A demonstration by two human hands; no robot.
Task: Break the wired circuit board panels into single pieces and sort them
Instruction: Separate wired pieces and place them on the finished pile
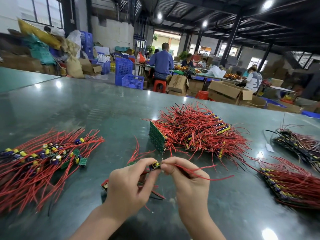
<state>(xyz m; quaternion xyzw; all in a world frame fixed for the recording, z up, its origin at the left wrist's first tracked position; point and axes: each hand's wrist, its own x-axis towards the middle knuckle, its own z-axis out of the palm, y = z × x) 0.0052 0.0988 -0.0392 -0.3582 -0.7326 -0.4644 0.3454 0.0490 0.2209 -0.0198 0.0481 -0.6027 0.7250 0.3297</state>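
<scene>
My left hand (129,182) and my right hand (187,177) meet above the table's near middle, both pinching one small wired circuit board panel (155,166) with yellow and purple capacitors. Red wires trail right from under my right fingers, and more of the panel pokes out below my left palm. On the left lies a pile of single boards (41,158) with red wires. A heap of whole panels (194,134) sits beyond my hands; its green underside faces me.
More stacked panels lie at the right (290,184) and far right (301,146). The dark green glossy table (83,108) stretches left. Beyond its far edge are people seated at benches, blue crates (129,75) and cardboard boxes (226,92).
</scene>
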